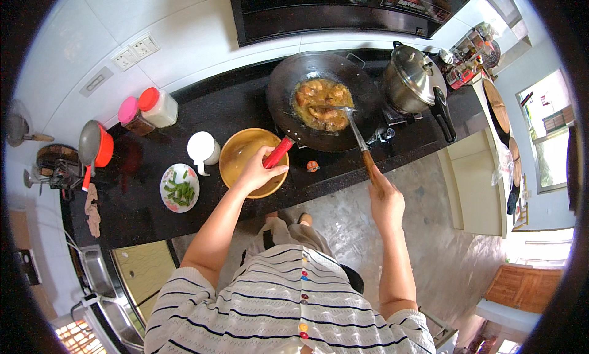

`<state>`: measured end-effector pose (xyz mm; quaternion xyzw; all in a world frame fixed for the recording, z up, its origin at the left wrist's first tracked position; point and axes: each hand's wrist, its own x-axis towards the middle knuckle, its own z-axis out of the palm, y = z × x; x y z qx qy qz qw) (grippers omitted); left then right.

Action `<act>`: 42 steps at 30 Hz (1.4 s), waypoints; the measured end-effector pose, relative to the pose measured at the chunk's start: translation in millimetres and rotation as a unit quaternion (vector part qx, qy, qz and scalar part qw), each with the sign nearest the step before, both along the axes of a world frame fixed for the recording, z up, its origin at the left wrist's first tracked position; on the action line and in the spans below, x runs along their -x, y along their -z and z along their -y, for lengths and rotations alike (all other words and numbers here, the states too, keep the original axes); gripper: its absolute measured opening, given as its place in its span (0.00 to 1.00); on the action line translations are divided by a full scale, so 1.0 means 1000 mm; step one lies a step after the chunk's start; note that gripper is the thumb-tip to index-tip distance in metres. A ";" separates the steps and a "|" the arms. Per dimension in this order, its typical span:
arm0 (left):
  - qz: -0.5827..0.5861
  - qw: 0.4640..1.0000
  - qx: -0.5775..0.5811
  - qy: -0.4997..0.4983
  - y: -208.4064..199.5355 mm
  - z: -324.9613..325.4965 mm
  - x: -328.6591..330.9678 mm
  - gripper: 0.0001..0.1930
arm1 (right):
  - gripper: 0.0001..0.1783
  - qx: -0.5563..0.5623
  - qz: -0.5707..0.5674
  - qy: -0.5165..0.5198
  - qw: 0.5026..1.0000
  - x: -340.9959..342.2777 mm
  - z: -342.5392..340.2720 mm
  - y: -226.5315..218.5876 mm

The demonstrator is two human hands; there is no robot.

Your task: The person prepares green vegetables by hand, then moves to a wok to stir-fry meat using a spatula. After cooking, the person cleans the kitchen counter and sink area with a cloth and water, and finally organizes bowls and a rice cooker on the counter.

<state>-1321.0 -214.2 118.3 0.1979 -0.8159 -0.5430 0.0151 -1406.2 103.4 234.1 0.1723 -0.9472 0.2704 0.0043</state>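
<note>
A dark wok (282, 77) sits on the stove with browned chunks of food in glossy brown sauce (328, 102) at its bottom. My left hand (256, 171) is closed round the wok's red handle (279, 152), thumb along the near side. In my right hand (386, 203) is the wooden handle of a metal spatula (358, 130); its blade lies in the food. Below my left hand stands a round tan bowl (236, 148), partly covered by the hand. Just left of it are a white lidded cup (204, 148) and a floral plate (167, 197) with cut green pieces (179, 191).
A steel pressure cooker (412, 77) stands right of the wok, its black handle toward me. Two jars, pink-lidded (130, 111) and red-lidded (156, 107), stand back left. A red pan (98, 146) hangs by the left wall. A range hood (331, 10) overhangs the stove.
</note>
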 end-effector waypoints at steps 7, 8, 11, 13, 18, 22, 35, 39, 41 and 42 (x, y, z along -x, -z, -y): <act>0.000 1.000 0.020 -0.005 -0.006 -0.001 0.001 0.29 | 0.28 -0.022 0.051 0.011 0.998 -0.005 0.010 -0.003; 0.004 1.000 0.017 -0.004 -0.005 -0.002 0.002 0.29 | 0.28 -0.027 0.054 0.018 0.998 -0.003 0.012 -0.004; 0.011 1.000 0.016 -0.007 -0.008 -0.002 0.000 0.29 | 0.27 -0.030 0.056 0.021 0.998 0.001 0.016 -0.005; 0.005 1.000 0.022 -0.008 -0.009 -0.001 0.000 0.29 | 0.27 -0.017 0.047 0.011 0.999 0.003 0.014 -0.012; 0.011 1.000 0.022 -0.008 -0.008 -0.002 0.001 0.29 | 0.26 -0.028 0.007 -0.007 1.000 0.008 0.019 0.000; 0.032 0.999 -0.001 -0.005 -0.008 -0.001 -0.001 0.30 | 0.27 -0.054 0.046 0.003 0.997 0.003 0.020 -0.010; 0.004 1.000 0.009 -0.004 -0.007 0.000 0.000 0.30 | 0.27 -0.049 0.038 0.000 0.998 0.008 0.019 0.008; 0.004 1.000 -0.014 -0.012 -0.006 -0.001 0.000 0.31 | 0.28 0.003 0.012 0.005 1.000 0.007 0.026 0.012; 0.001 1.000 -0.009 -0.011 -0.003 -0.001 0.000 0.30 | 0.29 0.016 -0.006 0.001 1.000 0.013 0.038 0.021; -0.002 1.000 -0.008 -0.009 0.000 0.000 0.001 0.30 | 0.29 0.014 -0.010 0.005 1.000 0.017 0.045 0.025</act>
